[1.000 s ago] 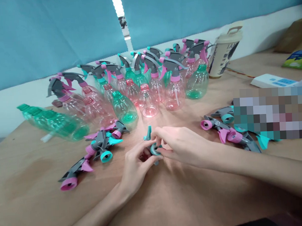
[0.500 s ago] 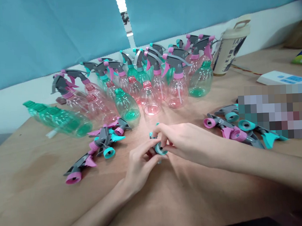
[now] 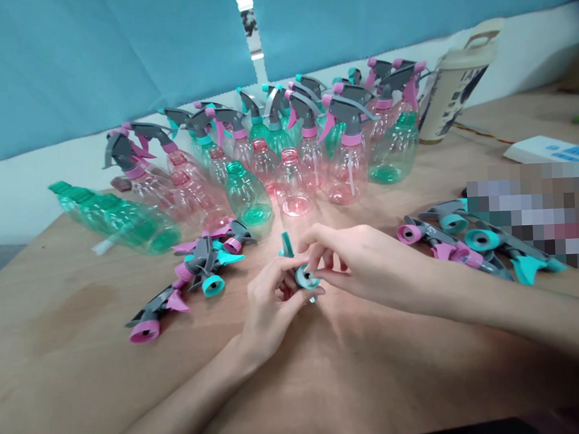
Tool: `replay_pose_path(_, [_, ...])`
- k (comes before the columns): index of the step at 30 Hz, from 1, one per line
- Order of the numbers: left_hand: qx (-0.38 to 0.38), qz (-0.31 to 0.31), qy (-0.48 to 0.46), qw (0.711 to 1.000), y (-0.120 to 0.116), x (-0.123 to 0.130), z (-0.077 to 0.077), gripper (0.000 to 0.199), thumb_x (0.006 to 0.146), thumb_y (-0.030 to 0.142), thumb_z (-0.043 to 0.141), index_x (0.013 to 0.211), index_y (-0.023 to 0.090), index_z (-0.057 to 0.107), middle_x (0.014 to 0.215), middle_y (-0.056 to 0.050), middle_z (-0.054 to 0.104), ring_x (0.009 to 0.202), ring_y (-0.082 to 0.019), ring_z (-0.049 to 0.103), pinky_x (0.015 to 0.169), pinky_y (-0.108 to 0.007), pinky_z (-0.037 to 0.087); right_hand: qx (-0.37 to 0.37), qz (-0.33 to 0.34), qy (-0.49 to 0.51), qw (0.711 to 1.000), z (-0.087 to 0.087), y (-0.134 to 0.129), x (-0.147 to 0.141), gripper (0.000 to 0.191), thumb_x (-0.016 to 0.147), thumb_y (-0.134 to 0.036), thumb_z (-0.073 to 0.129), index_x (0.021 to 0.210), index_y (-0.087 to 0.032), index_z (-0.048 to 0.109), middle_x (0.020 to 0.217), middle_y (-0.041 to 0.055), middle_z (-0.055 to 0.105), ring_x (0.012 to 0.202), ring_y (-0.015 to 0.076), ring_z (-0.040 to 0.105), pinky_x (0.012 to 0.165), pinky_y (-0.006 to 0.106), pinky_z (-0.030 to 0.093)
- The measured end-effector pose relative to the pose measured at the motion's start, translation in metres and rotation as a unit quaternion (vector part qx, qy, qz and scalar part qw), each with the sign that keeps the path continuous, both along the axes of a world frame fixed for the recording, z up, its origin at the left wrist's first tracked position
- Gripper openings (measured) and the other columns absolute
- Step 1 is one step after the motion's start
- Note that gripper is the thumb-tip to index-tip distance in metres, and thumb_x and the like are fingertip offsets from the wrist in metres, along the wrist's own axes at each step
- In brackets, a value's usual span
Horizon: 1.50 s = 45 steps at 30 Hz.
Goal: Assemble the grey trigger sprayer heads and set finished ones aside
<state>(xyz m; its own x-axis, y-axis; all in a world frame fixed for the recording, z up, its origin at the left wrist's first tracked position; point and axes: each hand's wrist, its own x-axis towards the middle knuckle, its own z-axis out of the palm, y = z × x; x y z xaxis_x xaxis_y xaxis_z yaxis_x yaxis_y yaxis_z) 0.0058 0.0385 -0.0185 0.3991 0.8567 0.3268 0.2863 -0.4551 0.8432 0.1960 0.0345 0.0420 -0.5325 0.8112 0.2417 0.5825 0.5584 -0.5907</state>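
Fingers of my left hand (image 3: pixel 269 301) are wrapped round a teal spray head (image 3: pixel 307 277), its round collar facing up towards me. My right hand (image 3: pixel 349 256) is at the collar's right edge with thumb and fingertips pinched together; whether they hold anything small is hidden. A teal trigger part sticks up between the hands. Left of my hands lies a pile of loose spray heads (image 3: pixel 205 262) in grey, pink and teal. More spray heads (image 3: pixel 482 239) lie to the right, beyond my right forearm.
Behind the hands stand several pink bottles (image 3: pixel 295 185) and green bottles (image 3: pixel 247 196), many with spray heads on. Green bottles (image 3: pixel 136 223) lean in a row at the left. A tall cup (image 3: pixel 452 95) and a white box (image 3: pixel 548 149) are at the right.
The view has shifted slightly. The spray head has turned in my left hand, so its teal trigger part shows more. My right fingertips have moved from over the collar's opening to its right edge.
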Motion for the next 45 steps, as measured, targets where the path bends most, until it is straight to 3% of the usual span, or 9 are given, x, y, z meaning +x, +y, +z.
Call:
replay_pose_path(9, [0.053,-0.013,0.033,0.998,-0.003,0.002,0.005,0.026,0.077,0.017,0.07,0.102,0.019,0.063,0.077,0.0,0.063,0.058,-0.01,0.053,0.052,-0.019,0.046,-0.018,0.044,-0.048,0.998,0.006,0.004,0.005,0.023,0.087,-0.011,0.049,0.109,-0.017,0.046,0.089,0.0038,0.068,0.074,0.0152,0.062,0.059,0.024,0.039])
replay_pose_path(17, [0.118,-0.002,0.077,0.99,-0.002,-0.001,0.002,0.013,0.081,0.018,0.064,0.094,0.019,0.064,0.07,0.001,0.058,0.057,-0.01,0.05,0.051,-0.019,0.043,0.027,0.048,-0.107,0.993,0.005,0.001,0.001,0.011,0.084,-0.01,0.049,0.094,-0.016,0.048,0.075,0.0016,0.061,0.065,0.015,0.057,0.051,0.024,0.03])
replay_pose_path(21, [0.089,0.001,0.07,0.994,-0.002,-0.002,0.002,0.018,0.082,0.017,0.062,0.1,0.019,0.063,0.07,0.001,0.056,0.057,-0.011,0.049,0.049,-0.019,0.043,0.057,0.028,-0.063,0.996,-0.008,-0.001,-0.004,0.007,0.085,-0.011,0.048,0.089,-0.017,0.048,0.072,0.0,0.058,0.06,0.012,0.051,0.051,0.024,0.028])
replay_pose_path(25, [0.057,0.01,0.097,0.994,-0.003,-0.001,0.007,0.008,0.08,0.016,0.063,0.089,0.018,0.063,0.069,0.002,0.057,0.057,-0.01,0.049,0.049,-0.018,0.041,0.066,0.011,-0.041,0.997,-0.013,-0.002,-0.008,0.009,0.085,-0.013,0.046,0.078,-0.018,0.044,0.066,-0.0028,0.051,0.054,0.009,0.041,0.05,0.023,0.026])
replay_pose_path(33, [0.092,0.006,0.089,0.992,-0.005,0.001,0.008,0.023,0.081,0.02,0.065,0.104,0.018,0.063,0.077,-0.001,0.065,0.057,-0.01,0.054,0.052,-0.019,0.045,-0.006,0.007,-0.054,0.998,0.007,-0.001,-0.001,0.012,0.08,-0.012,0.048,0.081,-0.02,0.039,0.062,-0.0049,0.047,0.05,0.0081,0.04,0.045,0.022,0.022])
replay_pose_path(40, [0.088,0.009,0.09,0.992,-0.004,-0.002,0.005,0.032,0.08,0.022,0.068,0.111,0.02,0.063,0.079,-0.001,0.065,0.059,-0.011,0.053,0.056,-0.021,0.047,0.026,-0.008,-0.011,1.0,0.012,0.004,0.01,0.014,0.081,-0.014,0.051,0.08,-0.02,0.039,0.067,-0.0043,0.051,0.054,0.0079,0.044,0.048,0.021,0.027])
replay_pose_path(45, [0.062,0.01,0.093,0.994,-0.005,-0.003,0.004,0.028,0.08,0.021,0.067,0.108,0.019,0.064,0.075,-0.001,0.063,0.059,-0.011,0.053,0.053,-0.02,0.046,-0.007,-0.008,-0.006,1.0,0.018,0.004,0.009,0.014,0.081,-0.015,0.054,0.081,-0.02,0.042,0.068,-0.0042,0.052,0.058,0.0086,0.047,0.05,0.021,0.03])
